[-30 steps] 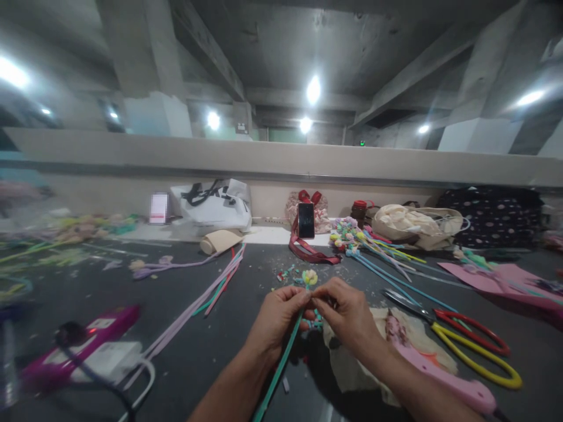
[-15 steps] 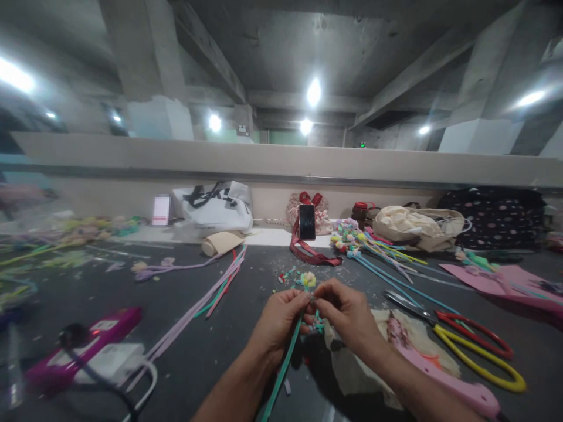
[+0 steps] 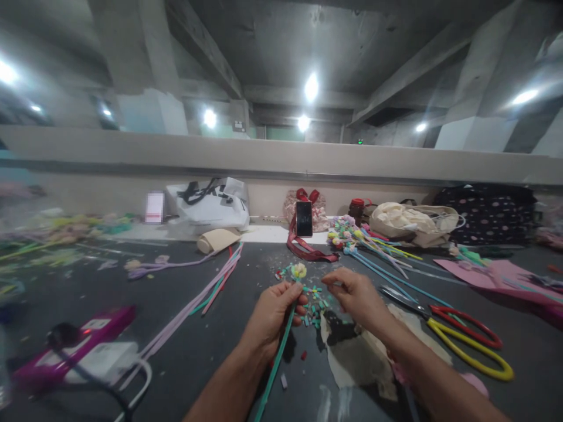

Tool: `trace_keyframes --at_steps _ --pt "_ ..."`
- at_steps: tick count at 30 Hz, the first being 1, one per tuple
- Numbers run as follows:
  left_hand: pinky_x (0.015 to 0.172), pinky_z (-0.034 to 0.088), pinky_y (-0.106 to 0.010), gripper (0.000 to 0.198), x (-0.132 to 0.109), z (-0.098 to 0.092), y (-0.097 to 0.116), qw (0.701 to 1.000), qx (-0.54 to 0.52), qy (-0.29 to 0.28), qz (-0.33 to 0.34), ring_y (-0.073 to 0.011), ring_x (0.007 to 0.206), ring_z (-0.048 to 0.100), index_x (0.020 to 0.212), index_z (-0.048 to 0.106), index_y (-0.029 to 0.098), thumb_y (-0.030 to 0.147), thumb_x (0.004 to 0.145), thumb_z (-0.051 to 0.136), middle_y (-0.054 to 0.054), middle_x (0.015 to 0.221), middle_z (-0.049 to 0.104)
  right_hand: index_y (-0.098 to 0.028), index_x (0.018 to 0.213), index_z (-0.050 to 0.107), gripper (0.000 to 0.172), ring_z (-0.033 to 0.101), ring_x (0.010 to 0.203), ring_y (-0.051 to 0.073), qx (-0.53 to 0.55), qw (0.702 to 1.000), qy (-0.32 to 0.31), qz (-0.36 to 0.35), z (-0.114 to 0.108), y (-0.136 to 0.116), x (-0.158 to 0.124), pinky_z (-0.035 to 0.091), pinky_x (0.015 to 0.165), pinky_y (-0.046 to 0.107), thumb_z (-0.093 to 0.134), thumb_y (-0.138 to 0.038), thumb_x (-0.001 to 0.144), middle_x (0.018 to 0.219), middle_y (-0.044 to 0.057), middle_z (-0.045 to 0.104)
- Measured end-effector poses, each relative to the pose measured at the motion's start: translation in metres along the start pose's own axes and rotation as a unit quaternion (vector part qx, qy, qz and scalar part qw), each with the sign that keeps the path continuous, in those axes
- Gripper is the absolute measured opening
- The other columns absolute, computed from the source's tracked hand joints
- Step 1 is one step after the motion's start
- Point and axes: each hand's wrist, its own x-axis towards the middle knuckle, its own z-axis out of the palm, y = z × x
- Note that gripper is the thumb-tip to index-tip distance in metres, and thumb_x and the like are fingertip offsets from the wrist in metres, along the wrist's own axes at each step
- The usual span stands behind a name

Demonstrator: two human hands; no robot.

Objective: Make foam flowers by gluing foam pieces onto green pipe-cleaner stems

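My left hand [image 3: 271,310] is closed around a green stem [image 3: 275,369] topped with a small yellow flower [image 3: 299,270], held upright over the dark table [image 3: 88,293]. My right hand [image 3: 357,293] hovers just to the right of the flower, fingers pinched together; whatever is in them is too small to make out. Small teal and red scraps [image 3: 314,310] lie on the table between and below the two hands.
Red and yellow scissors [image 3: 466,343] lie to the right, beside a beige cloth [image 3: 352,357]. Finished flower stems [image 3: 365,246] fan out behind them near a propped phone [image 3: 304,218]. Long pink and green stems [image 3: 206,296], a magenta tool [image 3: 79,340], bags along the wall.
My hands have parted: the right one has moved to the right, away from the flower, while the left keeps the stem. More scraps now show beneath them.
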Motion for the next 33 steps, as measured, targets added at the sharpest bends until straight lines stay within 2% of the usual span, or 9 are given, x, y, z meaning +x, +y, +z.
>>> trace_keyframes --at_steps 2,5,10,13,15,17,22,27,33 --pt "0.034 0.034 -0.012 0.019 -0.001 0.000 0.000 1.000 0.001 0.000 0.001 -0.0040 0.037 0.046 0.058 0.050 0.014 0.028 0.062 0.062 0.003 0.049 0.055 -0.020 0.074 0.064 0.015 0.057 0.061 0.015 -0.012 1.000 0.011 0.000 0.000 0.000 -0.001 0.041 0.058 0.025 0.050 -0.015 0.068 0.071 0.002 0.063" --pt "0.034 0.034 -0.012 0.020 -0.002 0.001 0.000 1.000 0.003 -0.003 0.001 -0.0038 0.037 0.046 0.057 0.050 0.014 0.028 0.062 0.062 0.003 0.049 0.055 -0.021 0.067 0.065 0.014 0.056 0.060 0.016 -0.015 1.000 0.004 -0.002 0.000 0.000 -0.002 0.039 0.056 0.025 0.052 -0.016 0.067 0.061 0.000 0.062" --pt "0.033 0.033 -0.012 0.021 -0.001 0.004 -0.001 1.000 0.007 -0.006 -0.001 -0.0035 0.035 0.045 0.056 0.050 0.014 0.029 0.062 0.062 0.003 0.048 0.054 -0.023 0.078 0.065 0.024 0.055 0.081 0.017 0.072 0.997 0.015 0.003 0.001 -0.007 -0.003 0.039 0.070 0.026 0.051 -0.009 0.065 0.089 0.003 0.060" --pt "0.032 0.033 -0.013 0.021 -0.001 0.004 -0.001 1.000 0.008 -0.007 0.000 -0.0036 0.035 0.044 0.055 0.050 0.014 0.029 0.060 0.064 0.003 0.048 0.054 -0.020 0.075 0.065 0.015 0.055 0.063 0.014 0.146 0.988 0.013 0.039 0.004 -0.012 -0.005 0.041 0.056 0.023 0.051 -0.016 0.069 0.071 0.001 0.061" --pt "0.032 0.032 -0.013 0.022 -0.001 0.004 -0.002 1.000 0.010 -0.008 0.003 -0.0037 0.035 0.045 0.055 0.050 0.014 0.029 0.058 0.065 0.003 0.048 0.054 -0.018 0.074 0.064 0.016 0.048 0.043 0.009 0.178 0.982 -0.003 0.061 0.008 -0.014 -0.006 0.036 0.042 0.020 0.048 -0.023 0.073 0.061 -0.001 0.058" --pt "0.032 0.032 -0.013 0.021 -0.001 0.004 -0.003 1.000 0.013 -0.010 0.006 -0.0039 0.035 0.044 0.056 0.051 0.014 0.030 0.058 0.065 0.003 0.049 0.054 -0.017 0.074 0.063 0.018 0.040 0.034 0.006 0.215 0.973 -0.020 0.080 0.012 -0.017 -0.007 0.031 0.034 0.018 0.048 -0.026 0.074 0.055 -0.003 0.055" --pt "0.033 0.031 -0.013 0.020 0.000 0.004 -0.005 0.999 0.026 -0.005 0.021 -0.0035 0.036 0.044 0.058 0.050 0.014 0.030 0.062 0.062 0.003 0.050 0.054 -0.015 0.071 0.063 0.015 0.039 0.032 0.004 0.282 0.952 -0.038 0.109 0.019 -0.019 -0.006 0.029 0.033 0.016 0.054 -0.027 0.070 0.049 -0.005 0.051" --pt "0.034 0.030 -0.013 0.023 0.002 0.001 -0.005 0.999 0.038 0.003 0.038 -0.0035 0.037 0.044 0.057 0.050 0.014 0.033 0.062 0.060 0.003 0.051 0.054 -0.014 0.071 0.062 0.020 0.038 0.031 0.002 0.332 0.932 -0.043 0.138 0.018 -0.017 -0.005 0.025 0.032 0.015 0.049 -0.030 0.073 0.057 -0.002 0.057" --pt "0.034 0.030 -0.013 0.023 -0.001 0.004 -0.006 0.997 0.058 -0.004 0.044 -0.0032 0.037 0.043 0.056 0.051 0.013 0.034 0.062 0.060 0.004 0.049 0.052 -0.014 0.067 0.062 0.011 0.038 0.033 0.003 0.364 0.919 -0.036 0.149 0.020 -0.024 -0.006 0.027 0.034 0.015 0.060 -0.024 0.065 0.051 -0.005 0.056"
